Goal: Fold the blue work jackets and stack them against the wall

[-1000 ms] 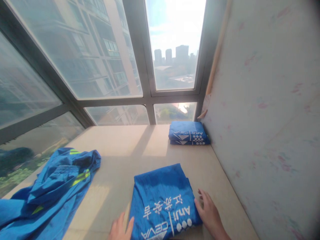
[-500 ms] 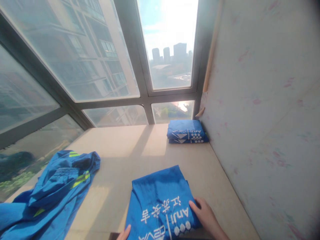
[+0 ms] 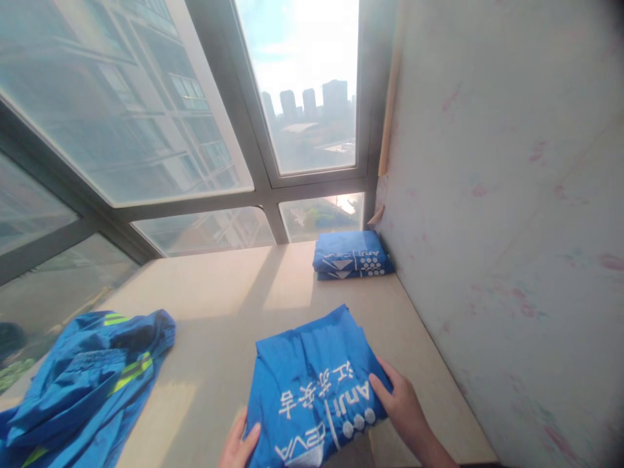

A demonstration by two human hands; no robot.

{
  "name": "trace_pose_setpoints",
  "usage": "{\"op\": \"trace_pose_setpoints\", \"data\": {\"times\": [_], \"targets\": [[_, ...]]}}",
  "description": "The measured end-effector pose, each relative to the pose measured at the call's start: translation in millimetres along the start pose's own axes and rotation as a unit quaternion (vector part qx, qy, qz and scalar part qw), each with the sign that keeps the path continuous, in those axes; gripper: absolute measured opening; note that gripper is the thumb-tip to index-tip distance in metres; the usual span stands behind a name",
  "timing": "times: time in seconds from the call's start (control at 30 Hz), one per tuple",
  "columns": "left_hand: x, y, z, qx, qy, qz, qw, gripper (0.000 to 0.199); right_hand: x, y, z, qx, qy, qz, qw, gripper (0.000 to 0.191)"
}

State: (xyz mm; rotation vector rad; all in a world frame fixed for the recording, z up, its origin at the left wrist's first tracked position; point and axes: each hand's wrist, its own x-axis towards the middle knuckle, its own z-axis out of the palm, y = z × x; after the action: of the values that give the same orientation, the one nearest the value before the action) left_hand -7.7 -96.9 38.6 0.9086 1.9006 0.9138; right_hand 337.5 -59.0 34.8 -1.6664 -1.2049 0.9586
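Observation:
A folded blue work jacket (image 3: 307, 364) with white printed lettering is held between both hands at the near side of the wooden surface. My left hand (image 3: 241, 442) grips its lower left edge, thumb on top, fingers partly hidden beneath. On its right edge, my right hand (image 3: 397, 400) is closed with the thumb over the print and the other fingers under the cloth. Its near edge appears lifted off the surface. Farther back by the wall, a stack of folded blue garments (image 3: 350, 253) bears similar white print.
A loosely crumpled blue garment (image 3: 97, 370) with yellow-green stripes lies at the left. The pale wooden surface (image 3: 209, 351) runs back to grey-framed windows (image 3: 195, 208). A patterned wall (image 3: 511, 227) bounds the right side.
Both hands have raised the folded jacket's near part slightly, and more of my left hand shows. The camera view has turned a little to the right.

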Motion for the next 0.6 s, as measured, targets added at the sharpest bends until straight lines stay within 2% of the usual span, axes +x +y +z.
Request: {"op": "trace_pose_setpoints", "data": {"times": [0.1, 0.17, 0.3, 0.37, 0.43, 0.5, 0.53, 0.6], "targets": [[10.8, 51.0, 23.3, -0.132, -0.055, -0.019, 0.990, 0.074, 31.7, -33.0, -26.6, -0.003, 0.030, -0.043, 0.999, 0.055], [23.6, 96.1, 39.7, -0.194, -0.097, 0.002, 0.976, 0.071, 57.5, -56.5, -44.9, -0.006, 0.057, -0.076, 0.995, 0.055], [69.7, 203.3, 72.5, -0.256, -0.155, 0.124, 0.946, 0.067, 124.7, -106.4, -81.4, -0.015, 0.126, -0.147, 0.981, 0.057], [101.8, 255.0, 91.0, -0.268, -0.192, 0.184, 0.926, 0.063, 165.5, -130.6, -97.4, -0.028, 0.154, -0.179, 0.971, 0.055], [137.4, 297.2, 112.5, -0.257, -0.227, 0.225, 0.912, 0.057, 207.2, -150.9, -109.4, -0.053, 0.175, -0.201, 0.962, 0.053], [173.3, 324.1, 136.4, -0.178, -0.214, 0.249, 0.927, 0.051, 243.4, -163.0, -116.3, -0.096, 0.187, -0.193, 0.958, 0.052], [190.1, 330.4, 148.4, -0.116, -0.193, 0.255, 0.940, 0.048, 256.9, -164.3, -117.4, -0.130, 0.193, -0.179, 0.956, 0.052], [218.0, 327.2, 170.0, -0.006, -0.146, 0.252, 0.957, 0.047, 270.6, -153.6, -114.4, -0.212, 0.212, -0.153, 0.942, 0.057]]}}
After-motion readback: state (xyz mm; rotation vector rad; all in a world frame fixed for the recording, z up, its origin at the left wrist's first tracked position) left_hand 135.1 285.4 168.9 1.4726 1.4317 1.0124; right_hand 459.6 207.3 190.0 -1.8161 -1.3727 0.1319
